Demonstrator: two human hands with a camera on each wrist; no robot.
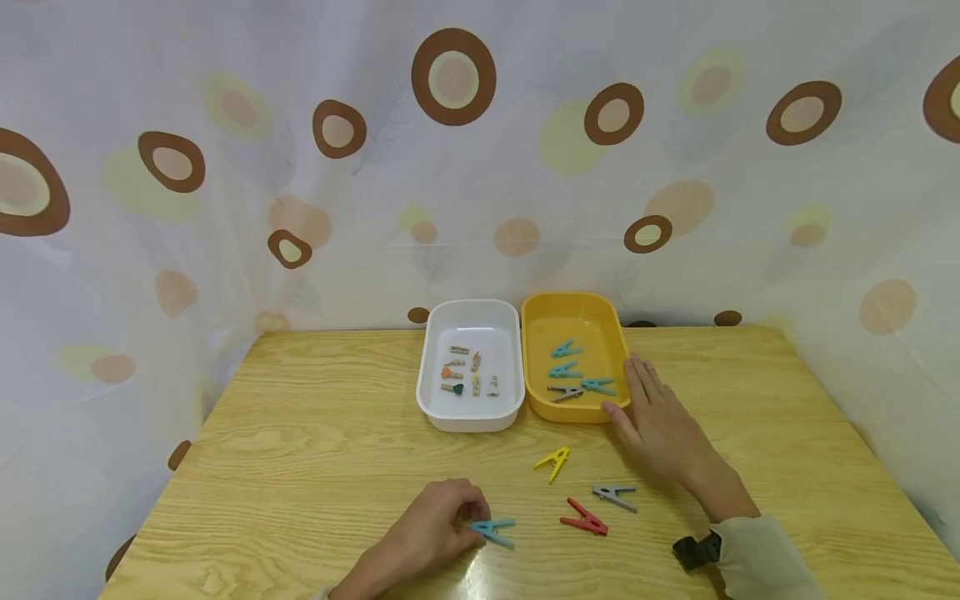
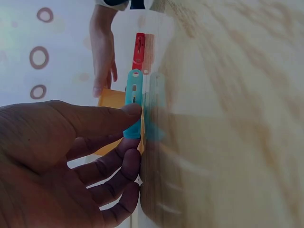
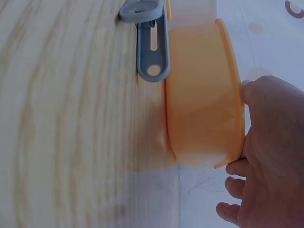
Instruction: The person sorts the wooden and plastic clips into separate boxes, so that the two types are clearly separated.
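Observation:
My left hand (image 1: pixel 435 525) pinches a light-blue clothespin (image 1: pixel 492 532) low over the table front; in the left wrist view the thumb lies along the clothespin's side. Spread around a corner of the yellow bin (image 1: pixel 532 403), my right hand (image 1: pixel 667 429) has its thumb at the front rim and its fingers along the right side. Several blue clothespins (image 1: pixel 565 370) and a grey clothespin (image 1: pixel 566 393) lie in that bin. Between the hands are a yellow clothespin (image 1: pixel 555 461), a red clothespin (image 1: pixel 587 520) and a grey clothespin (image 1: pixel 615 495) on the wood.
Left of the yellow bin, and right beside it, stands a white bin (image 1: pixel 471 423) with several small wooden clips (image 1: pixel 476 386). Both bins sit near the back edge of the wooden table (image 1: pixel 300 467). A patterned curtain (image 1: pixel 480 183) hangs behind and at both sides.

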